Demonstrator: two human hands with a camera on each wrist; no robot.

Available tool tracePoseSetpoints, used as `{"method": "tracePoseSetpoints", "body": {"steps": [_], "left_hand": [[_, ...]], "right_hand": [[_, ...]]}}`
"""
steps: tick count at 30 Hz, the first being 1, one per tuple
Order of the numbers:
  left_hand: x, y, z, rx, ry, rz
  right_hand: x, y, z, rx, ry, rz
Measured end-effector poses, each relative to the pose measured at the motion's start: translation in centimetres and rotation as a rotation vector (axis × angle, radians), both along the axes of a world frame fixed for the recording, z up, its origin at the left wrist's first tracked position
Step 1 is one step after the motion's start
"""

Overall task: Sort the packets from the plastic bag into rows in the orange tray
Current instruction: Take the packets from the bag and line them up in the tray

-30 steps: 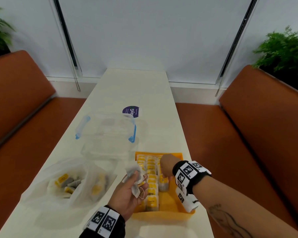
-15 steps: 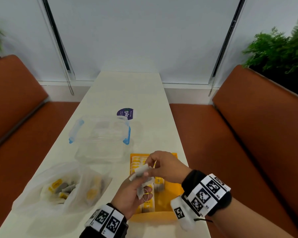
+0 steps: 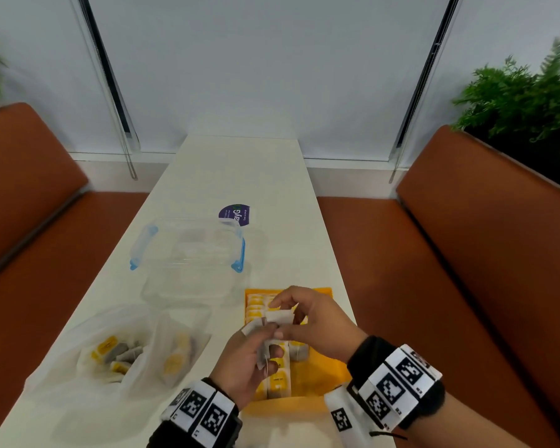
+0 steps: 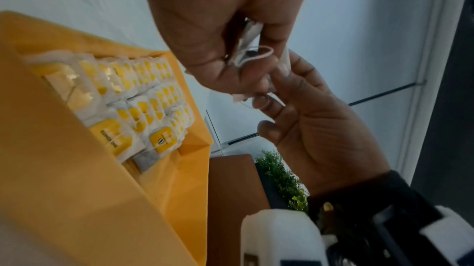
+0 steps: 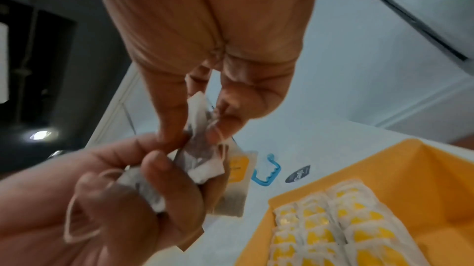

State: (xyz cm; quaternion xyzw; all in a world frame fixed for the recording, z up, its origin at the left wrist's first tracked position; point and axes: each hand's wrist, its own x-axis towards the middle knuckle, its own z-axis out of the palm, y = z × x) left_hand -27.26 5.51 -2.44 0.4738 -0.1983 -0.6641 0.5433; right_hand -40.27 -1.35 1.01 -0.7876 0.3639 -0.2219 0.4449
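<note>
My left hand [image 3: 256,347] holds a small bunch of white tea-bag packets [image 5: 143,187] with loose strings above the orange tray [image 3: 317,376]. My right hand [image 3: 291,318] meets it from the right and pinches one packet [image 3: 278,316] of the bunch between thumb and forefinger [image 5: 200,120]. The tray holds rows of packets with yellow tags [image 4: 138,96] along its left side; its right part is bare. The clear plastic bag [image 3: 117,347] lies on the table to the left with several more packets [image 3: 117,354] inside.
An open clear container with blue clips [image 3: 191,253] stands behind the tray and bag, next to a purple round sticker [image 3: 235,214]. The narrow white table [image 3: 240,176] runs between two brown benches [image 3: 466,253]. Potted plants [image 3: 524,101] stand at the back right.
My right hand left the tray's packet rows and came up to my left hand, where it now pinches a packet from the bunch. The left hand rose slightly over the tray.
</note>
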Motion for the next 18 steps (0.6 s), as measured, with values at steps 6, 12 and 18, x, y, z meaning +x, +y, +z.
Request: {"method": "tracePoseSetpoints", "body": {"steps": [6, 12, 18], "left_hand": [[0.4, -0.2, 0.1, -0.008, -0.007, 0.056], [1.0, -0.7, -0.6, 0.023, 0.045, 0.142], [0.9, -0.7, -0.3, -0.053, -0.058, 0.129]], "right_hand": [[0.1, 0.2, -1.6, -0.319, 0.022, -0.07], [-0.8, 0.6, -2.0, -0.552, -0.058, -0.095], [-1.2, 1.7, -3.3, -0.535, 0.038, 0.057]]}}
